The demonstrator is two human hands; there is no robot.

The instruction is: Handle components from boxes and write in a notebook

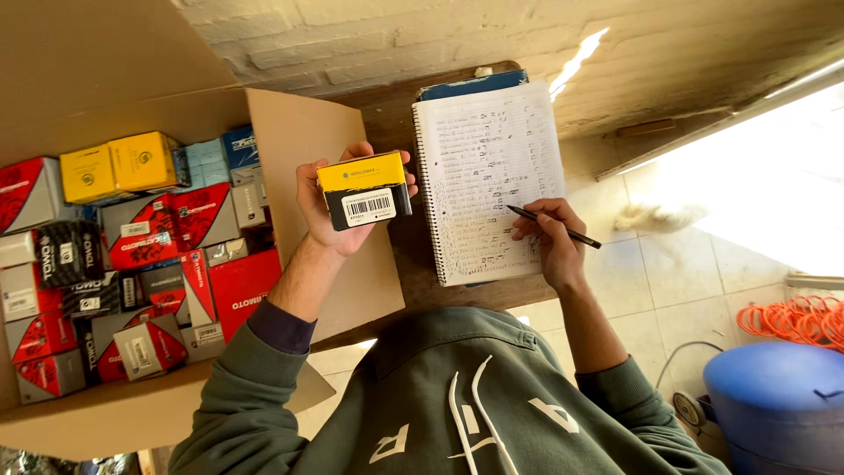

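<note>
The left hand is clamped on a small box, yellow on top and black below with a white barcode label facing the camera. Thumb at the box's 9 o'clock side, fingertips curling over its top and 3 o'clock edge. The box is held up in the air over the counter, just at 9 o'clock of the notebook and not touching it.

The right hand is closed around a black pen in a writing grip. The pen's tip rests on the notebook page near its 4 o'clock corner, its tail pointing toward 4 o'clock. The notebook is spiral-bound, open, its page filled with rows of handwriting, and lies on the dark wooden counter with a blue cover showing at its 12 o'clock edge.

At 9 o'clock of the left hand stands an open carton, its flap raised between the hand and the contents. Inside are many small boxes: red ones, black ones, yellow ones toward 11 o'clock.

At 4 o'clock of the frame are a blue barrel and an orange coiled hose on the tiled floor. The person wears a green hoodie.
</note>
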